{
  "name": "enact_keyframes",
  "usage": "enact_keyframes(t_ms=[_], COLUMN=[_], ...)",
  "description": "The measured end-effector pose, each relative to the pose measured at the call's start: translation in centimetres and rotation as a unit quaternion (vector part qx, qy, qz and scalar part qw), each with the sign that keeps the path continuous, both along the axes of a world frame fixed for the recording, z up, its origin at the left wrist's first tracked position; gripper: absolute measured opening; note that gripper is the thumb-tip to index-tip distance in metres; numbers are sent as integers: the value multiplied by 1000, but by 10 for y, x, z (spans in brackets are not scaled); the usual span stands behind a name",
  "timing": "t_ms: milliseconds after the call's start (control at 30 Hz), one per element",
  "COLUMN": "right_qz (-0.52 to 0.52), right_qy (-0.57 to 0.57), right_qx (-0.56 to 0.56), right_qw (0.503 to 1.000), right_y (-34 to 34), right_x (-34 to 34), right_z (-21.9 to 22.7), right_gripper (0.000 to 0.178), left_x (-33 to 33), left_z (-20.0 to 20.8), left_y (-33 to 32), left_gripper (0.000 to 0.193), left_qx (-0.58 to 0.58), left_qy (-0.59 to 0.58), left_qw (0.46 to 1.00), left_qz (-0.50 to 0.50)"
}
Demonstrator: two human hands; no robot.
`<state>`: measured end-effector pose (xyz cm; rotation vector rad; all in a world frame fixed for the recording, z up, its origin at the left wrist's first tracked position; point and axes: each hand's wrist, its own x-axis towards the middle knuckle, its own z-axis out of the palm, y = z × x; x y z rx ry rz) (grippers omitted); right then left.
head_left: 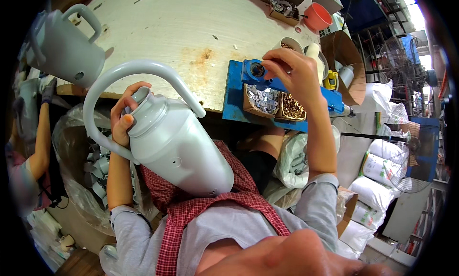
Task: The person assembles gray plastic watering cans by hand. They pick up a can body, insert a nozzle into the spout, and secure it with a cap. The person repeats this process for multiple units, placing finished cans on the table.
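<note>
- where was the grey jug (179,147)?
- tilted, mostly in front of the table's (158,32) near edge, its neck in the left hand's (122,116) grip.
- the right hand (295,73)?
- fingertips narrowed by the blue fixture (233,97); i couldn't tell if they held anything.

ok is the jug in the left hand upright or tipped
Tipped: the grey jug slants, its neck at the left hand, its base by the red checked apron.

Smooth, glossy plastic-looking jug (184,144), cloth apron (172,233)
</note>
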<state>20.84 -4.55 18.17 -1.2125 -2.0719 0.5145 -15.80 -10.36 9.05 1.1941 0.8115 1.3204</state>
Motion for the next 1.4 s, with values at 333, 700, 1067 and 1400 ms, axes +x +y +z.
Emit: enact_keyframes(t_ms=[333, 700, 1067, 1400], right_qz=[16, -120, -171, -148], right_qy=[-139, 149, -319, -217], right_qx=[-101, 131, 34, 173], right_qw=[985, 973, 931, 949], right_y=[13, -38, -17, -50], right_x=[-3, 22, 59, 67], right_z=[27, -40, -185, -162], right_gripper=[17, 24, 19, 17], left_x=[-8, -35, -41, -103], left_z=[0, -21, 47, -40], left_y=[2, -20, -17, -42], left_gripper=[51, 44, 45, 38], left_qx=[42, 181, 188, -45], left_qy=[114, 234, 397, 196], left_qw=[993, 949, 895, 957], left_qz=[-14, 108, -77, 209])
